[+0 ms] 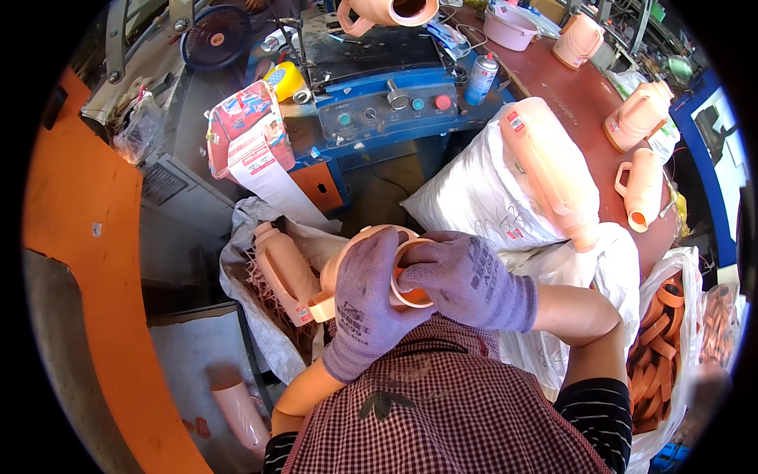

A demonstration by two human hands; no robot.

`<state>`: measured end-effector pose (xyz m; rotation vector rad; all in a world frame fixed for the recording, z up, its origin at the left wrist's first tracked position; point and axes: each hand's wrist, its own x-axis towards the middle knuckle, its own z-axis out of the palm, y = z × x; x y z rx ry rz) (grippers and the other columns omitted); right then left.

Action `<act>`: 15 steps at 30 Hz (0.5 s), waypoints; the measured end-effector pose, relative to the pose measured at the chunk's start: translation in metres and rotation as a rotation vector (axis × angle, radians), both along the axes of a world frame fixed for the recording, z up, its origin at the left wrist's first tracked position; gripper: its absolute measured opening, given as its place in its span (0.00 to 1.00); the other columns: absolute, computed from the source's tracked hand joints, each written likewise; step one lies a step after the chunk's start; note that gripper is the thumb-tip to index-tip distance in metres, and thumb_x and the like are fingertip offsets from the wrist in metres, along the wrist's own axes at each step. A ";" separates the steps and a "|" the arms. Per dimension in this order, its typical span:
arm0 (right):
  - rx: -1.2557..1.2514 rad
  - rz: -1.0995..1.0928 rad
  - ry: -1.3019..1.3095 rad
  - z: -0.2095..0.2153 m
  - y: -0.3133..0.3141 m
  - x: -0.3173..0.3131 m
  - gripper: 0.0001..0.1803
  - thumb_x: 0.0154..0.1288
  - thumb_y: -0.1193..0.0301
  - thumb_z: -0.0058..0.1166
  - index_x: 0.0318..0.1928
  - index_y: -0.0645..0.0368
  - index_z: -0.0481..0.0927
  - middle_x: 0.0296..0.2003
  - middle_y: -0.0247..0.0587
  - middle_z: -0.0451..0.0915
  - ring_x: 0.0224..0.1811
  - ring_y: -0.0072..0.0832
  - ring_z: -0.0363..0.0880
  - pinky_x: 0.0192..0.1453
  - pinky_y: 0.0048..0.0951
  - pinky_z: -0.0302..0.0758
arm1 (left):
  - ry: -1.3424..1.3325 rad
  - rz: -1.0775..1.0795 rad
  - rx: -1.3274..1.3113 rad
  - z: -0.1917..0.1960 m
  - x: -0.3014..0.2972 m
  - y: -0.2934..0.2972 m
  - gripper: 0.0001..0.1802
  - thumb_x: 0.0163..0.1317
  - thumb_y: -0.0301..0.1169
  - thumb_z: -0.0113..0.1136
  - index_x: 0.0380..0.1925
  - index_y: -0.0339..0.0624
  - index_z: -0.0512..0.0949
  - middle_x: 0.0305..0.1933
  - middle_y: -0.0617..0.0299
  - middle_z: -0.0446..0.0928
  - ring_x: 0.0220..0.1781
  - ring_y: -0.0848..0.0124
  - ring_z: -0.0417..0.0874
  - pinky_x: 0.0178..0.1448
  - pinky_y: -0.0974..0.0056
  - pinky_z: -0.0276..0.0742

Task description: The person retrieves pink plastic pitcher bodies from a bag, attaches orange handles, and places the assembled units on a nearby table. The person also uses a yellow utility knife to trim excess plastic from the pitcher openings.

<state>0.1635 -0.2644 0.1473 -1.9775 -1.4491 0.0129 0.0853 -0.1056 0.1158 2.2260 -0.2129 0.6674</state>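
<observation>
Both my hands wear purple knit gloves and hold a peach plastic jug (330, 272) close in front of my checked apron. My left hand (365, 288) wraps round its side, near a handle that juts out at the left. Over the rim curls my right hand (470, 276), its fingers bent at the round opening, where an orange inside shows. The fingertips are partly hidden, and so is the jug's lower end. Just left of my hands, a similar peach jug (286, 268) leans in an open white sack (278, 347) of reddish-brown strips.
Ahead stands a blue machine panel (387, 114) with knobs and buttons. A large peach jug (549, 162) lies on a full white sack (466, 189). More jugs stand on the red table (545, 79) at right. An orange machine frame (103, 261) curves along the left.
</observation>
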 end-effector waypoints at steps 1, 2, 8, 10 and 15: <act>-0.028 0.001 0.012 0.001 0.001 0.001 0.14 0.49 0.76 0.62 0.40 0.55 0.84 0.41 0.37 0.83 0.44 0.42 0.84 0.53 0.40 0.81 | -0.010 0.005 0.011 -0.003 0.000 0.000 0.48 0.30 0.36 0.83 0.57 0.37 0.72 0.52 0.48 0.79 0.54 0.51 0.81 0.62 0.51 0.75; -0.038 0.037 -0.001 0.001 0.002 0.005 0.14 0.50 0.75 0.62 0.41 0.55 0.84 0.41 0.37 0.83 0.43 0.42 0.84 0.52 0.40 0.81 | -0.027 0.009 0.024 -0.006 0.000 0.001 0.48 0.31 0.36 0.83 0.57 0.37 0.72 0.53 0.48 0.79 0.54 0.51 0.81 0.62 0.50 0.75; -0.165 0.149 -0.184 0.004 0.003 0.018 0.14 0.51 0.71 0.64 0.42 0.53 0.83 0.43 0.37 0.83 0.43 0.38 0.84 0.50 0.35 0.82 | -0.037 -0.037 -0.006 -0.010 0.003 0.010 0.48 0.34 0.38 0.83 0.58 0.35 0.72 0.55 0.46 0.78 0.56 0.49 0.81 0.64 0.47 0.74; -0.261 0.212 -0.208 0.008 0.002 0.022 0.12 0.53 0.71 0.64 0.41 0.52 0.82 0.44 0.37 0.82 0.43 0.37 0.84 0.49 0.33 0.81 | -0.016 -0.043 -0.003 -0.008 0.004 0.011 0.49 0.35 0.38 0.84 0.59 0.35 0.70 0.56 0.46 0.78 0.56 0.49 0.81 0.64 0.46 0.74; -0.305 0.332 -0.105 0.016 0.013 0.036 0.02 0.58 0.72 0.58 0.31 0.55 0.80 0.26 0.39 0.83 0.32 0.37 0.84 0.46 0.33 0.78 | -0.038 -0.055 0.052 -0.005 0.002 0.020 0.51 0.36 0.40 0.84 0.61 0.34 0.68 0.54 0.47 0.78 0.56 0.49 0.81 0.62 0.49 0.76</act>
